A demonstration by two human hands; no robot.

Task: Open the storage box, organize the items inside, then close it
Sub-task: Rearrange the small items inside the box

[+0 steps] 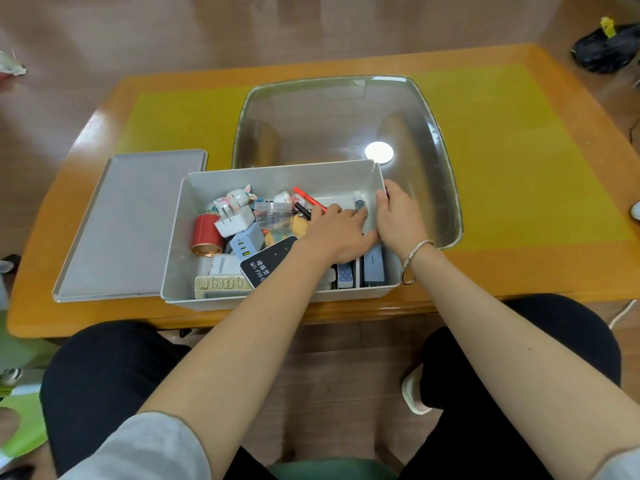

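The grey storage box point(277, 174) stands open near the table's front edge, with its flat grey lid point(131, 220) lying to its left. Inside lie a red tin point(207, 237), a white plug point(235, 221), a rabbit figurine point(239, 195), a clear tub point(273, 213), a red pen point(310, 199), a black Wi-Fi device point(266, 265) and a beige power strip point(223, 284). My left hand point(336, 233) reaches palm down into the right side, fingertips at a small blue-grey tube point(359, 203). My right hand point(401, 216) grips the box's right wall, fingers curled over its rim.
A large clear plastic tray point(346, 116) sits right behind the box on the orange table point(519, 271) with its yellow mat point(519, 150). Grey-blue flat packs point(374, 268) stand upright in the box's near right corner. A black bag point(602, 50) lies on the floor, far right.
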